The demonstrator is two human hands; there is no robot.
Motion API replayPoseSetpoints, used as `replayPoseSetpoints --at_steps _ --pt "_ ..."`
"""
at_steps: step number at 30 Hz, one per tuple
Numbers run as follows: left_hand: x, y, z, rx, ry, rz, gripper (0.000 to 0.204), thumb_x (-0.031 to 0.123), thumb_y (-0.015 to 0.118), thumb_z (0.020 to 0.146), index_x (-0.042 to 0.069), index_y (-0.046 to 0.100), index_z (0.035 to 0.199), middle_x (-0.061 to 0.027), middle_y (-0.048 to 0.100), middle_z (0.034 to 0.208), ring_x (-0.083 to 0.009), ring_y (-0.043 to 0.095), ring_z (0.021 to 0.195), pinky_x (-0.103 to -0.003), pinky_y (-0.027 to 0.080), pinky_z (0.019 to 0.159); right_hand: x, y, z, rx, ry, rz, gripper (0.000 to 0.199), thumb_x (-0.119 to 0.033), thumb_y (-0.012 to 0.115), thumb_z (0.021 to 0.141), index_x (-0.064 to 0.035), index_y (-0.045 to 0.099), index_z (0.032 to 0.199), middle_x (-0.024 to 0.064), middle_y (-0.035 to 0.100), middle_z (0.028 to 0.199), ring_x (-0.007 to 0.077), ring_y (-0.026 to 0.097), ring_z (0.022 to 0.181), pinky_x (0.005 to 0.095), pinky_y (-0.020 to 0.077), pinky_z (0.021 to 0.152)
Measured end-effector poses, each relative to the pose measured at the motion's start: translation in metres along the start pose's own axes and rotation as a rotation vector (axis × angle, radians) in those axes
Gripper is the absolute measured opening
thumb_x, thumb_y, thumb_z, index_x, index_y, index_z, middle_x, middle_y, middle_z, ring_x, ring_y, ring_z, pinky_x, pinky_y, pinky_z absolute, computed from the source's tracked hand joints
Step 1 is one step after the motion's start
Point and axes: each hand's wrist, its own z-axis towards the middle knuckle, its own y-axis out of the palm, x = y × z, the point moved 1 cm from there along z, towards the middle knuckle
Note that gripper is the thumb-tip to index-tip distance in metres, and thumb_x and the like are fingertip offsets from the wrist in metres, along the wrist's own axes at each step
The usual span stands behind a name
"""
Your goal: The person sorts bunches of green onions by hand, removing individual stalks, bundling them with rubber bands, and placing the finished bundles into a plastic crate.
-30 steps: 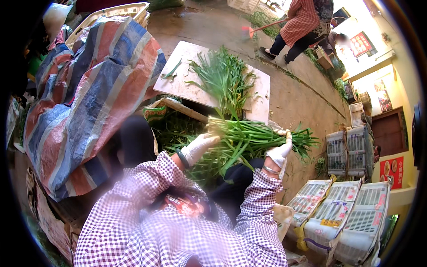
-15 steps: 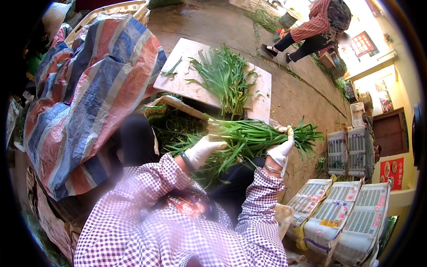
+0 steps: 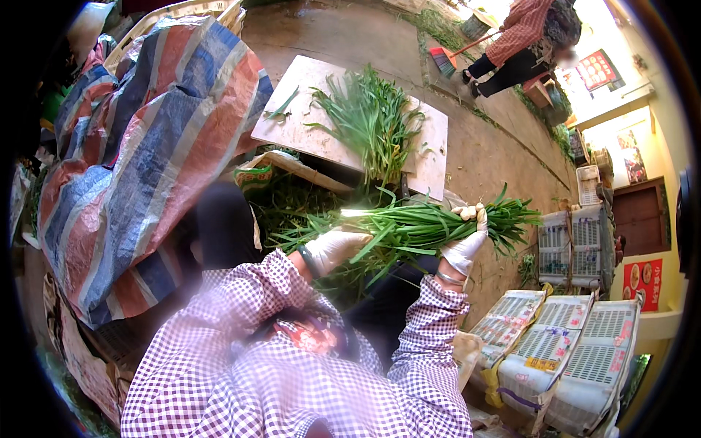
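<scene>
— Start at the left edge. See anything?
— Yes, between nine and ten o'clock: can see a creased striped sheet (image 3: 168, 153) in red, blue and white.
— And just below centre, toward seven?
— Can find the left hand (image 3: 334, 250), gloved in white. Cannot see enough of the fingers to tell whether gripping.
— Up at twelve?
— Can spot a pale board (image 3: 305, 77) bearing a heap of green leaves (image 3: 372, 128).
— Now toward three?
— Can see the bunch of green stalks (image 3: 416, 228), held sideways, pale ends toward nine, leafy tips toward three.
— Held how?
— Can make out the right hand (image 3: 463, 254), gloved too, with fingers closed round the bunch near the tips.
— Farther right?
— Can pick out a co-worker (image 3: 520, 33) between one and two, slotted crates (image 3: 540, 343) at four.
</scene>
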Motion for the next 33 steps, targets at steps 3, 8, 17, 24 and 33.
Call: replayPoseSetpoints --at_steps 3,8,17,24,33 --pt "0.011 0.022 -0.013 0.063 -0.126 -0.013 0.033 0.013 0.067 0.086 0.008 0.059 0.119 -0.0012 0.066 0.11 -0.0114 0.062 0.093 -0.027 0.048 0.086 -0.007 -0.009 0.0 0.027 -0.004 -0.013 0.012 -0.018 0.058 0.094 -0.0077 0.059 0.089 -0.0006 0.052 0.069 0.0126 0.049 0.065 0.0315 0.0484 0.079" --pt "0.011 -0.005 -0.008 -0.118 0.045 0.093 0.045 0.019 0.069 0.086 0.002 0.057 0.125 -0.0046 0.064 0.117 -0.0146 0.055 0.111 -0.033 0.042 0.097 -0.022 -0.012 0.005 0.031 -0.037 0.001 0.013 -0.019 0.058 0.094 -0.0087 0.059 0.087 -0.001 0.052 0.067 0.0126 0.05 0.064 0.0316 0.049 0.079" --pt "0.014 -0.028 -0.022 0.415 0.149 0.516 0.03 0.007 0.079 0.076 0.002 0.066 0.103 -0.0046 0.068 0.093 -0.011 0.062 0.083 -0.025 0.049 0.081 -0.035 -0.017 0.005 0.107 -0.133 -0.098 0.014 -0.019 0.058 0.095 -0.008 0.057 0.087 -0.0011 0.052 0.068 0.0125 0.049 0.064 0.0314 0.0484 0.076" --pt "0.022 -0.009 -0.002 0.338 0.253 0.417 0.017 0.007 0.072 0.084 0.003 0.067 0.1 -0.0028 0.066 0.088 -0.009 0.057 0.076 -0.024 0.049 0.075 -0.013 0.003 -0.001 0.071 -0.114 -0.186 0.013 -0.018 0.058 0.095 -0.0061 0.058 0.092 -0.0006 0.048 0.069 0.0128 0.046 0.065 0.0316 0.0465 0.077" --pt "0.02 -0.072 -0.005 0.628 0.337 0.592 0.004 0.007 0.071 0.085 0.003 0.069 0.085 -0.001 0.066 0.076 -0.0091 0.055 0.069 -0.024 0.045 0.066 -0.026 0.008 -0.005 0.113 -0.176 -0.251 0.013 -0.02 0.058 0.095 -0.0079 0.056 0.091 -0.0013 0.049 0.068 0.0121 0.047 0.065 0.0299 0.0471 0.076"
